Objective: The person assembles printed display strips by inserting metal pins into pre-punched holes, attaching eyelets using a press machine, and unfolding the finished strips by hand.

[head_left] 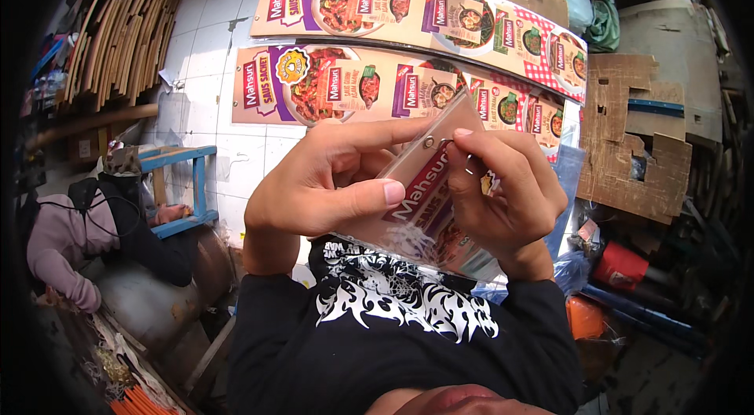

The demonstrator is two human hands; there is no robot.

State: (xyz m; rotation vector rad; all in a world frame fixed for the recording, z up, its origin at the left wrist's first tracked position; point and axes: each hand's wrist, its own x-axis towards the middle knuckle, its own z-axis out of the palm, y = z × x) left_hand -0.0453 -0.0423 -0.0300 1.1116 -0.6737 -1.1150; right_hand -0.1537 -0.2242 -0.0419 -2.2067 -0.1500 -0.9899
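The left hand (314, 183) and right hand (503, 187) are both gripping a glossy printed banner strip (428, 207) between them at chest height; two long printed banners (408, 85) are lying on the floor just beyond the hands.

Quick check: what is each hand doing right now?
Left hand: closed on the printed card in a clear sleeve.
Right hand: also gripping that card, fingertips at its metal eyelet.
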